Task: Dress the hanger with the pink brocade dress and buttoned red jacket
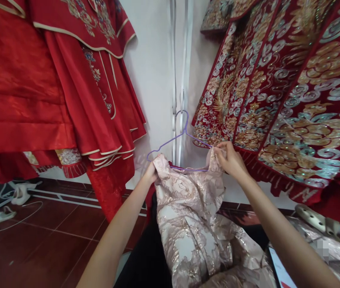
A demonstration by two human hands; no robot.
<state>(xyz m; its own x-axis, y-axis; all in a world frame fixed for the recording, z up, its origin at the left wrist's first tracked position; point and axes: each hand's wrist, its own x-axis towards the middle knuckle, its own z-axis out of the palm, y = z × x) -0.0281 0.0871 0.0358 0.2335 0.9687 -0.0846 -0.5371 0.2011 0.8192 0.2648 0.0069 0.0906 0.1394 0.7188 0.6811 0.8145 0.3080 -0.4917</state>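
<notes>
White wall (154,72) is showing between red robes (67,92) and embroidered panels (292,92). Left hand (151,173) and right hand (229,159) are pinching the pink dress (190,216), fingers clamped at its shoulders on a purple hanger (178,136).

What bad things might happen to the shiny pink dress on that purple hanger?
The pink dress sits on the thin purple hanger only at its two shoulders, each pinched by a hand: left hand, right hand. If a shoulder slips off the wire, the dress may slide down. The hanger's hook is close to the beaded red garment and might snag its embroidery. The dress's long lower part could drag onto the floor.
</notes>
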